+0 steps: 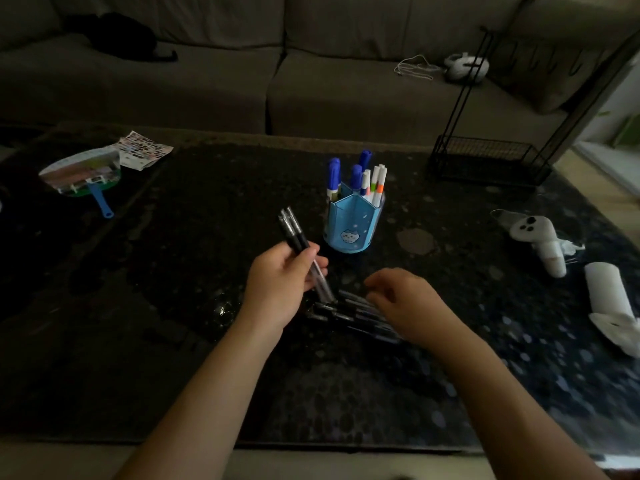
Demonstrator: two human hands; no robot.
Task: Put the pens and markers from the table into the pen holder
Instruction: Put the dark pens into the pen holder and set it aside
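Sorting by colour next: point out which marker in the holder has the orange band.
The white marker at the right side of the blue pen holder; its neighbours carry green or blue bands, and the rest have blue caps.

R hand point(401, 303) blurred, covers part of pen pile point(349, 311); count unclear.

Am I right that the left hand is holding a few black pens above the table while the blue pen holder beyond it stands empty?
Not quite: the head view shows the blue pen holder already holds several blue-capped and white markers. The rest stands: the left hand holds a few black pens above the table.
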